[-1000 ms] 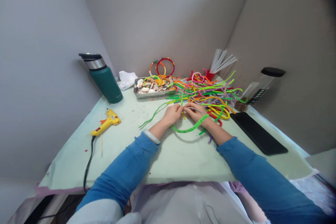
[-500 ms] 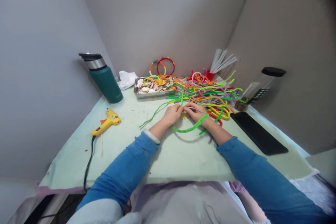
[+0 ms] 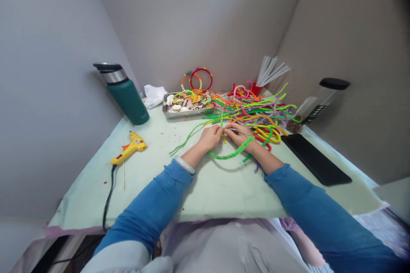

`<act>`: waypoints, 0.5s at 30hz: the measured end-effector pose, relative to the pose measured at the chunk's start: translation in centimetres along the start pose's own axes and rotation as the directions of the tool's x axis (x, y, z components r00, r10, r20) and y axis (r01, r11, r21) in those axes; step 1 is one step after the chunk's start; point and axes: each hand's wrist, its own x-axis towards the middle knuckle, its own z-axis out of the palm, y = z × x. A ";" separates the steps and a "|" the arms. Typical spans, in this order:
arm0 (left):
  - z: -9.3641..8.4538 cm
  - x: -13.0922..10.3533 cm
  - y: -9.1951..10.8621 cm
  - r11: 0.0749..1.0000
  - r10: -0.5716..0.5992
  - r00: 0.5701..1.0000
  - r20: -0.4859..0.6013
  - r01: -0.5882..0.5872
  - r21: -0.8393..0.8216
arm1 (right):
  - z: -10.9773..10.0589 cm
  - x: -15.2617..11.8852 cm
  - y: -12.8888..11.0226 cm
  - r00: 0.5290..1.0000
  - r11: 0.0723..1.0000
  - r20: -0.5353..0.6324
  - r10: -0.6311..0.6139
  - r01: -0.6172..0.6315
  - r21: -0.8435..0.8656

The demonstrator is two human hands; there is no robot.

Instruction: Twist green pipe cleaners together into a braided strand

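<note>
My left hand (image 3: 210, 137) and my right hand (image 3: 237, 134) meet over the middle of the table, fingertips pinched close together. Between them they hold a bright green pipe cleaner (image 3: 229, 155), wound into a fuzzy curve that hangs toward me under both hands. A thin pale strip runs from the right fingertips across that hand. A straight green end sticks up above the fingertips. Just beyond my hands lies a tangled heap of coloured pipe cleaners (image 3: 250, 108). The exact spot where the fingers grip is too small to make out.
A yellow glue gun (image 3: 130, 150) with a black cord and a green bottle (image 3: 128, 100) are at left. Behind stand a metal tray (image 3: 188, 114) of shells and two wrapped rings (image 3: 201, 79). Right are a red cup (image 3: 256, 90) of white sticks, a black phone (image 3: 315, 160) and a clear bottle (image 3: 323, 98).
Both hands stay almost in place, still pinched on the green pipe cleaner. The view has shifted very slightly; nothing on the table has visibly moved.
</note>
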 end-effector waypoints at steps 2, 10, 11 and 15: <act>0.1 0.0 -0.1 1.000 0.010 1.000 -0.002 -0.010 0.000 | 0.0 0.0 0.0 1.000 1.000 -0.007 -0.002 0.002 -0.005; 0.1 0.2 -0.1 1.000 -0.008 1.000 0.012 0.008 0.017 | -0.1 0.0 -0.4 1.000 1.000 0.003 0.006 -0.006 0.019; 0.1 0.2 -0.1 1.000 -0.008 1.000 0.012 0.008 0.016 | -0.1 0.0 -0.4 1.000 1.000 0.004 0.007 -0.007 0.020; 0.1 0.2 -0.2 1.000 0.006 1.000 0.003 -0.006 0.007 | -0.2 -0.1 -0.4 1.000 1.000 0.010 0.005 -0.005 0.006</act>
